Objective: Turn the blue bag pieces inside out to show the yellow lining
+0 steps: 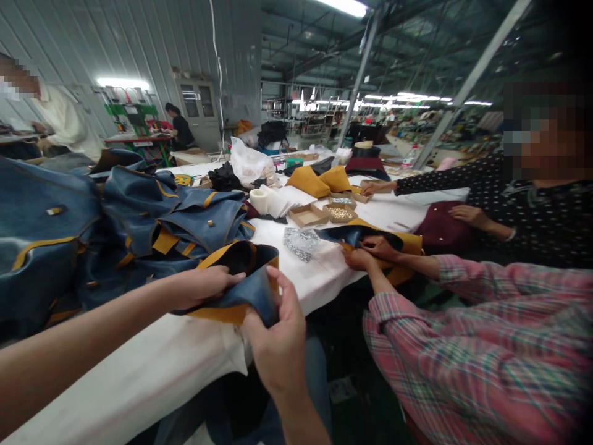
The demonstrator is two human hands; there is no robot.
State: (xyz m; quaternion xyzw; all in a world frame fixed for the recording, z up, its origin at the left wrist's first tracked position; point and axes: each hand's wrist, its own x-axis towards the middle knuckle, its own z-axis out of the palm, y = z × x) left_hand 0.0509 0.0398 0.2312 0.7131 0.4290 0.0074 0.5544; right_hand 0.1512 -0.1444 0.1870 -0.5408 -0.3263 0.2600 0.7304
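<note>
Between my hands is a blue and yellow leather bag piece [252, 293], held above the near edge of the white-covered table [185, 355]. My left hand [213, 285] is closed on its left part, with the fingertips partly inside the dark opening. My right hand [278, 327] pinches the right end, thumb on the near side and fingers over the far edge. Just beyond lies a pile of blue leather bags [134, 216] with yellow trim and small metal fittings.
A clear bag of small metal parts [300, 243] lies ahead, near cardboard trays [308, 215] and a white roll [258, 201]. At right, a co-worker in a plaid shirt [412, 334] handles a yellow and blue piece [407, 241]. Another in dotted sleeves touches a maroon piece [433, 228].
</note>
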